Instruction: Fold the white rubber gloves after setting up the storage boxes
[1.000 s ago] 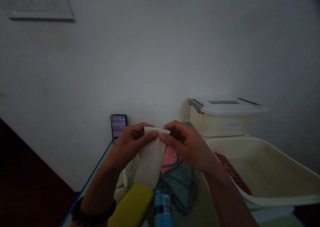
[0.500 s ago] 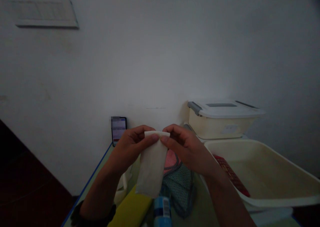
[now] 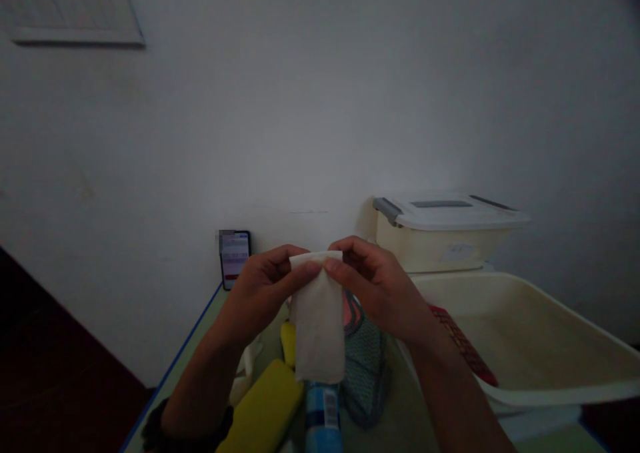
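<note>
A folded white cloth [image 3: 320, 326] hangs upright in front of me, pinched along its top edge by both hands. My left hand [image 3: 270, 286] holds the top left part, thumb on the near side and fingers behind. My right hand [image 3: 367, 283] grips the top right part in the same way, the two thumbs almost meeting. The cloth's lower edge hangs at the top of a blue bottle or can [image 3: 323, 420] with a barcode. Behind the cloth lie a grey-green cloth [image 3: 367, 366] and a pink cloth [image 3: 351, 314], both partly hidden.
A yellow block like a sponge [image 3: 265, 410] lies at the lower left, with a white item [image 3: 245, 370] beside it. A phone [image 3: 235, 260] leans against the wall. On the right stand a white basin [image 3: 540, 333] with a red patterned item [image 3: 465, 346] and a lidded box [image 3: 440, 240].
The cloth, tilted before, now hangs straighter, its lower end shifted right. Both hands have risen slightly in the view and keep their hold. The view has shifted slightly.
</note>
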Demonstrator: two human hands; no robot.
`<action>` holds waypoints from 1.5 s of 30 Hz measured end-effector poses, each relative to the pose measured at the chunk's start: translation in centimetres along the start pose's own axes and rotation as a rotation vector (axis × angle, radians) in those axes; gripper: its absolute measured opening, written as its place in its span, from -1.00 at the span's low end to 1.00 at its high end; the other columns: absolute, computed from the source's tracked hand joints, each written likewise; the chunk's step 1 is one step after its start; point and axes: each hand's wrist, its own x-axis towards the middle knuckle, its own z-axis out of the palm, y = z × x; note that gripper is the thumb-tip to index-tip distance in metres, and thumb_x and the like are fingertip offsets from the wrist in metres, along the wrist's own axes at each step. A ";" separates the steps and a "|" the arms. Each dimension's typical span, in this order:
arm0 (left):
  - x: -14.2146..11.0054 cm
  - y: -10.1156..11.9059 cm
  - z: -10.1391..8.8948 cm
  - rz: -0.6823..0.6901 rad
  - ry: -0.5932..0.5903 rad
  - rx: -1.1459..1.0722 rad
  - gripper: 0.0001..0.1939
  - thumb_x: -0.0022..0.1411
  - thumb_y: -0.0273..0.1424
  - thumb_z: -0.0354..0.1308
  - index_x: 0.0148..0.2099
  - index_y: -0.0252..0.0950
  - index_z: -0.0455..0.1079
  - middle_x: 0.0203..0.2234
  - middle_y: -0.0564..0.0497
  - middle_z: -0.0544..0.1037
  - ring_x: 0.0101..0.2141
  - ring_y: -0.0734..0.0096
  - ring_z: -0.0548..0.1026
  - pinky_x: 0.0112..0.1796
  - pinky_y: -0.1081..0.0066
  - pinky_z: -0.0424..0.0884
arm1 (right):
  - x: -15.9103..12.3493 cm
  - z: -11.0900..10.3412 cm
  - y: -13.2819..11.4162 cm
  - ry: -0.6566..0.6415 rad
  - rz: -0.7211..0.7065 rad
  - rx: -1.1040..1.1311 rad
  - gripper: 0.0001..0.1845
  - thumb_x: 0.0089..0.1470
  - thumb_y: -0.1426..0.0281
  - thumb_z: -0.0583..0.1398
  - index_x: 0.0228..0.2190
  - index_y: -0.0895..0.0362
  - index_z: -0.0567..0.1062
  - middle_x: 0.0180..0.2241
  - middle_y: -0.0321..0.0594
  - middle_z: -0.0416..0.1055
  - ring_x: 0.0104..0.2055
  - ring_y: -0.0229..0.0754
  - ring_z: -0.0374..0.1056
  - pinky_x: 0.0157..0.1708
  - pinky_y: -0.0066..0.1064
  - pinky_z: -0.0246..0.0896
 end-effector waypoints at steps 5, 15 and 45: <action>0.1 0.1 0.0 0.040 0.010 -0.018 -0.79 0.00 -0.32 0.36 -0.35 -0.32 0.46 -0.55 0.07 0.57 -0.56 0.53 0.46 -0.54 0.59 0.37 | 0.0 -0.2 0.1 0.017 -0.019 -0.061 -0.83 0.14 0.28 0.18 -0.32 0.14 0.41 -0.57 -0.44 0.18 -0.53 -0.38 0.12 -0.56 -0.53 0.03; -0.1 -0.2 -0.4 0.239 0.164 0.226 -0.86 0.00 -0.36 0.35 -0.35 -0.32 0.56 -0.56 0.06 0.58 -0.57 0.52 0.45 -0.55 0.59 0.37 | -0.4 -0.4 -0.6 0.095 -0.192 -0.348 -0.84 0.16 0.30 0.17 -0.32 0.13 0.48 -0.47 -0.34 0.42 -0.44 -0.35 0.31 -0.48 -0.55 0.17; -0.5 -0.2 -1.2 0.451 0.102 0.386 -0.92 0.10 -0.49 0.28 -0.30 -0.23 0.55 -0.52 0.13 0.62 -0.54 0.64 0.49 -0.51 0.72 0.39 | -0.5 -0.3 -0.9 0.115 -0.363 -0.508 -0.92 0.11 0.42 0.23 -0.34 0.16 0.54 -0.43 -0.35 0.53 -0.39 -0.40 0.40 -0.34 -0.62 0.26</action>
